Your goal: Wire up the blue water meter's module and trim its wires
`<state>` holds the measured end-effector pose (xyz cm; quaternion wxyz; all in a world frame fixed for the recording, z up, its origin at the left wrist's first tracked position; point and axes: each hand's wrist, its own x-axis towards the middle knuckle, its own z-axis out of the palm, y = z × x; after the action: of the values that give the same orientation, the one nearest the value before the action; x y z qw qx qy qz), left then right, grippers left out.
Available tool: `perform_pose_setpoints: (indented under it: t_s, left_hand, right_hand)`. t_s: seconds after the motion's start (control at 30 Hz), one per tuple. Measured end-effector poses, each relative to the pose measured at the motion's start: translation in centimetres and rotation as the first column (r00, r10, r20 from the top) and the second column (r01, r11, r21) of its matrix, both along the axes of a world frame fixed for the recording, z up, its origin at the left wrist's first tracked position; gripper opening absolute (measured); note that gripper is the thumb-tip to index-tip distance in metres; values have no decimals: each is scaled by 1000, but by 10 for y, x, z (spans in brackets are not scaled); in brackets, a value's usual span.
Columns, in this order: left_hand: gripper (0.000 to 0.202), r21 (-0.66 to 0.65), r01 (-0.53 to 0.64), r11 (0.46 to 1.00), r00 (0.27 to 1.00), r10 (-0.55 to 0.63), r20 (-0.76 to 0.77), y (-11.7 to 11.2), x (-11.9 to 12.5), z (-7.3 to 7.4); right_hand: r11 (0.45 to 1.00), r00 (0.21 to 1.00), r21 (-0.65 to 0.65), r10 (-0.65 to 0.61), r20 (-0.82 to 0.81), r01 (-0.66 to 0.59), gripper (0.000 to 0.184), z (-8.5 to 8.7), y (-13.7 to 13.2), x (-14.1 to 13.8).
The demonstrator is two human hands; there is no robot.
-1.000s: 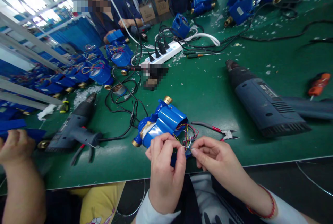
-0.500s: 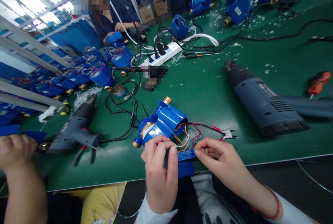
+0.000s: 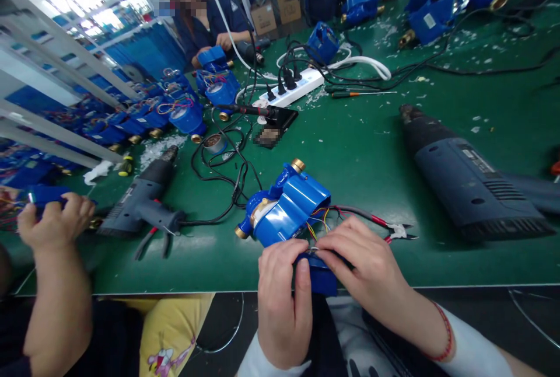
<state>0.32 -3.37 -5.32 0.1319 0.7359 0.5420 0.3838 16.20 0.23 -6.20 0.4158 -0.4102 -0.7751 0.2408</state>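
A blue water meter (image 3: pixel 284 213) with brass pipe ends lies on its side on the green bench in front of me. Thin coloured wires (image 3: pixel 324 220) come out of its open housing, whose blue flap (image 3: pixel 324 282) hangs over the bench edge. My left hand (image 3: pixel 282 301) is closed in a pinch at the wire ends. Fingertips of my right hand (image 3: pixel 371 257) meet it there, pinching a pale wire (image 3: pixel 313 248). The fingers partly cover the wire ends. Just beyond my right hand lie red-handled cutters (image 3: pixel 400 230).
A large heat gun (image 3: pixel 472 175) lies at right, another (image 3: pixel 140 199) at left near pliers (image 3: pixel 153 243). A power strip (image 3: pixel 293 88), cables and a solder tin (image 3: pixel 214 142) lie beyond. A neighbour's hand (image 3: pixel 55 219) holds a blue part at left; co-workers sit opposite.
My right hand has moved left so that its fingertips now meet those of my left hand at the wires. The neighbour's hand at left has risen with a blue part. The view has shifted slightly.
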Motion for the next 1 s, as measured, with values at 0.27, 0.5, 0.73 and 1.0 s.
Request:
perform_pose_setpoints:
  t_s: [0.27, 0.5, 0.73, 1.0]
  left_hand:
    - [25, -78, -9, 997, 984, -5, -179, -6, 7, -7]
    - [27, -282, -17, 959, 997, 37, 66, -1, 20, -13]
    - [10, -309, 78, 948, 954, 19, 299, 0, 22, -10]
    - [7, -296, 97, 950, 949, 1, 314, 6, 17, 2]
  right_hand:
    - [926, 980, -376, -65, -188, -10, 12, 9, 2, 13]
    - [969, 976, -247, -62, -207, 10, 11, 4, -2, 18]
    - [999, 999, 16, -52, -1, 52, 15, -3, 6, 24]
    - [901, 899, 263, 237, 368, -345, 23, 19, 22, 36]
